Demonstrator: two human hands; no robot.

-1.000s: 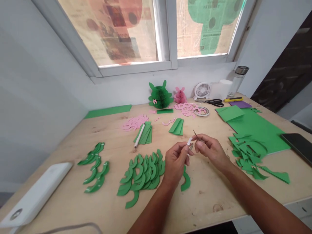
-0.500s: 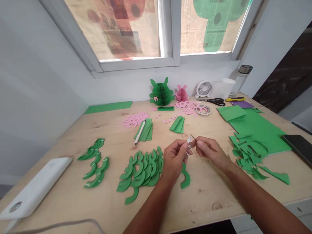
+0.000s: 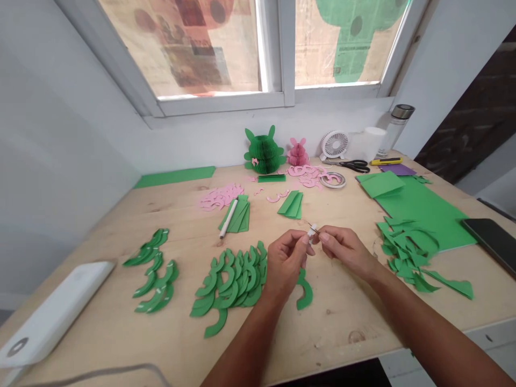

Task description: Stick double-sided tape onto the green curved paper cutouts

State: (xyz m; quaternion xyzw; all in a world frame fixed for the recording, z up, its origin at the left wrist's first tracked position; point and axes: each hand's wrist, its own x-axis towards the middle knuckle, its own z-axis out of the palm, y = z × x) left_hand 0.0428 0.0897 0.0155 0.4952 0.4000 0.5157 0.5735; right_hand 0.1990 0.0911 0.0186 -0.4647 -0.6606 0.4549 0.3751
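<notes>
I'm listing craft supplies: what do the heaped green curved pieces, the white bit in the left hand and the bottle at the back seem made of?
Green curved pieces: matte paper or thin card, judging by flat, cleanly cut shapes.
White bit: pale and thin, perhaps paper or tape; too small to be sure.
Bottle: see-through glass or clear plastic; its cap shines like metal.

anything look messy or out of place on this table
Nothing looks spilled or broken. The one untidy spot is the loose tangle of green scraps to the right of the right hand: irregular offcuts, jumbled partly over the green sheet, unlike the neater curved green pieces.
</notes>
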